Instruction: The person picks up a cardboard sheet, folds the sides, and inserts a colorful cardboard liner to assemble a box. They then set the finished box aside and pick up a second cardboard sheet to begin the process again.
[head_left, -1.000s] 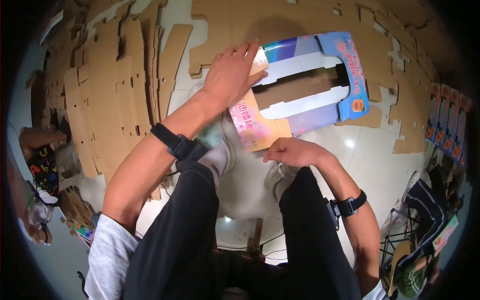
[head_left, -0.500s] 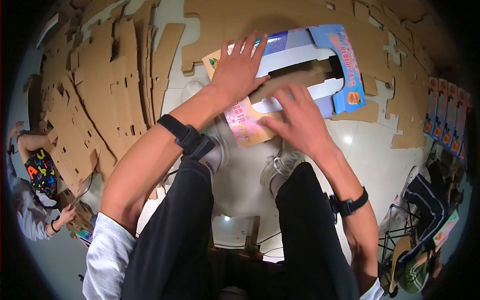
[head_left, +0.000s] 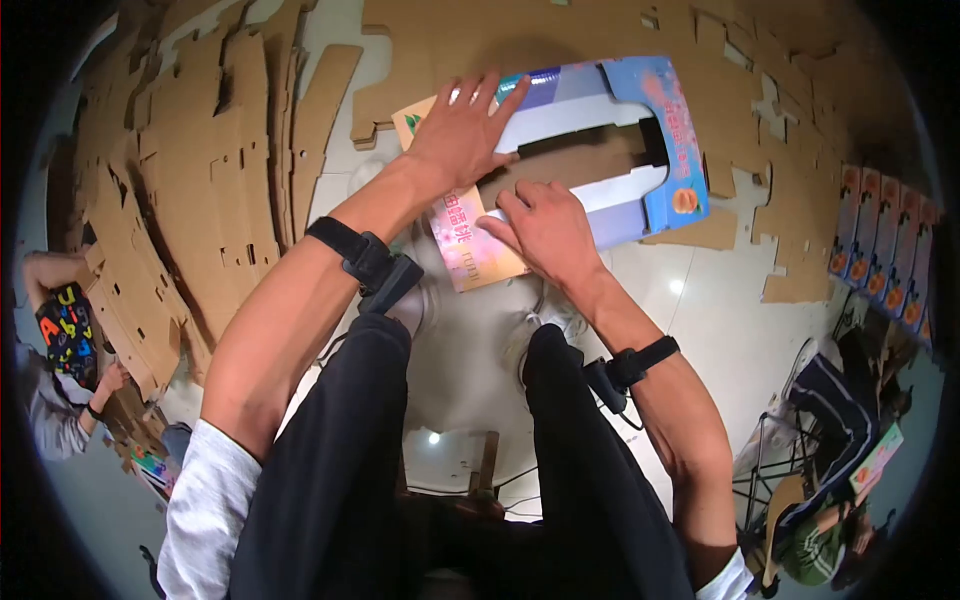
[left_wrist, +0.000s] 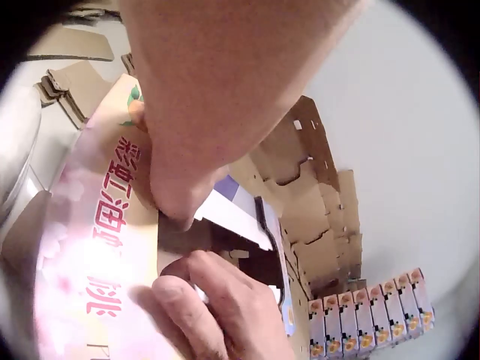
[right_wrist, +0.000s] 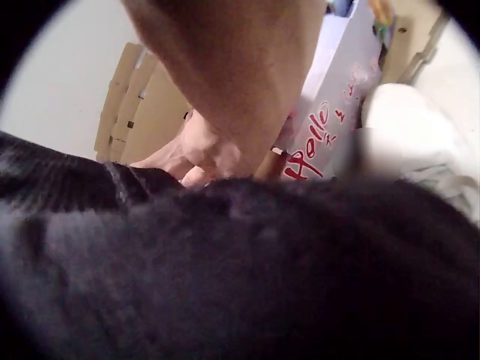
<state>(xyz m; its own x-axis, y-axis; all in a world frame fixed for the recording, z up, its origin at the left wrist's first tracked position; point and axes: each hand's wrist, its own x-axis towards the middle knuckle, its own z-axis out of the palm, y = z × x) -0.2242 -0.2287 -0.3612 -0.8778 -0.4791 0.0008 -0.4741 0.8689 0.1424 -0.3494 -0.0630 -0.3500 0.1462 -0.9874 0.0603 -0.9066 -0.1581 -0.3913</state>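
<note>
A colourful printed cardboard fruit box [head_left: 690, 140] with peach pictures and red lettering stands in front of me, a large cut-out in its top. White flaps [head_left: 570, 115] line that opening. My left hand [head_left: 460, 140] rests over the orange-pink left end panel, fingers spread and fairly straight toward the far edge, thumb by the opening. My right hand [head_left: 550, 225] grips the near-left border of the cut-out, its fingers curled over the inner edge and the thumb on the end panel. In the left wrist view the forearm hides most of the left hand; the right hand [left_wrist: 225, 307] shows below it.
Flat brown cardboard sheets [head_left: 200, 150] cover the floor at left and beyond the box. Several printed boxes [head_left: 880, 245] stand in a row at right. A person in patterned shorts [head_left: 68, 325] is at far left, another person's dark trousers [head_left: 850, 400] at right. My shoes are below the box.
My right hand has risen from below the box's near corner to the edge of the cut-out and closed there. My left hand stays on the end panel; the box has shifted slightly left in view.
</note>
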